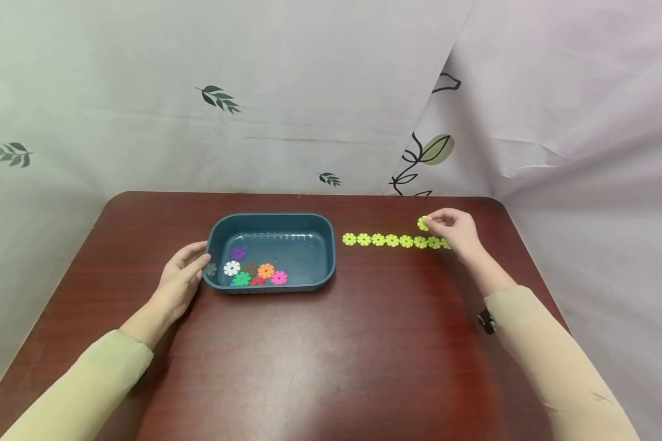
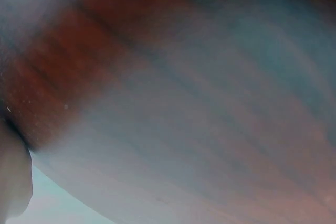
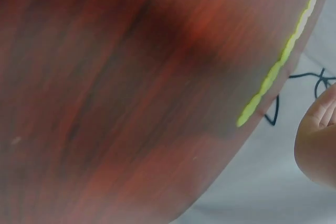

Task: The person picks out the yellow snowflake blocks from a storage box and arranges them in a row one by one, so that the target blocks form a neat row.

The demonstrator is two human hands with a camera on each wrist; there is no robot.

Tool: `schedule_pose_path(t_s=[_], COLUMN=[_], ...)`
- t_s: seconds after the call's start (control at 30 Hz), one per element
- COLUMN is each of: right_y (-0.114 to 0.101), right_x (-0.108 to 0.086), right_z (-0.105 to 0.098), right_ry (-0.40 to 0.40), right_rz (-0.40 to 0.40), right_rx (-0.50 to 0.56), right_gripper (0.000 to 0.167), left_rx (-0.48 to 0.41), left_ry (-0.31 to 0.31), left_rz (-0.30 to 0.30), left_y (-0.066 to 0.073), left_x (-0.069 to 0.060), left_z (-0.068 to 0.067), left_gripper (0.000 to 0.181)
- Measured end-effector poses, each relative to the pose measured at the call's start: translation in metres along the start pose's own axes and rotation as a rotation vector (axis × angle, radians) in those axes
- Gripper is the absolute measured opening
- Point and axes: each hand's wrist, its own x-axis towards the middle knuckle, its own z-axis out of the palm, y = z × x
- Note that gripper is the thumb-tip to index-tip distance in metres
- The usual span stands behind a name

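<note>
On the left, my left hand [image 1: 175, 283] holds the left end of a dark blue-green plastic tub [image 1: 303, 260], thumb at its rim. Several slotted plastic discs lie in the tub's near left part, among them a white disc [image 1: 232, 268], an orange disc [image 1: 266, 271] and a pink disc [image 1: 279, 277]. My right hand [image 1: 459, 234] pinches a yellow-green slotted disc [image 1: 423, 223] between thumb and fingers. Just below it, a straight row of yellow-green discs [image 1: 392, 241] lies on the table, its right end partly hidden by that hand. The row [image 3: 270, 80] also shows in the right wrist view.
A dark red wood-grain table [image 1: 320, 355] carries everything. Pale cloth [image 1: 309, 92] with leaf prints hangs behind the far edge and along the sides. The left wrist view is mostly blurred tub wall and table.
</note>
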Motion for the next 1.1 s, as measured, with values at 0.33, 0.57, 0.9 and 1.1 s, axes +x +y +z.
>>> schedule_pose_path(t_s=[0.33,0.57,0.9,1.1], right_y=[0.027,0.044,0.062,0.066], right_x=[-0.002,-0.005,-0.012,-0.017], right_z=[-0.026,-0.043,-0.057,-0.058], right_ry=[0.061,0.095,0.103,0.081], right_rz=[0.008,0.051,0.13,0.146], right_rx=[0.085,0.054,-0.026,-0.128], right_gripper=[0.021,0.007,0.015,0.027], left_rx=[-0.013,-0.021,-0.024,-0.027], left_ry=[0.005,0.003,0.003,0.007], left_rz=[0.001,0.003,0.006,0.001], left_y=[0.0,0.001,0.003,0.003], left_x=[0.0,0.0,0.0,-0.002], left_z=[0.001,0.002,0.003,0.004], left_gripper=[0.03,0.03,0.03,0.03])
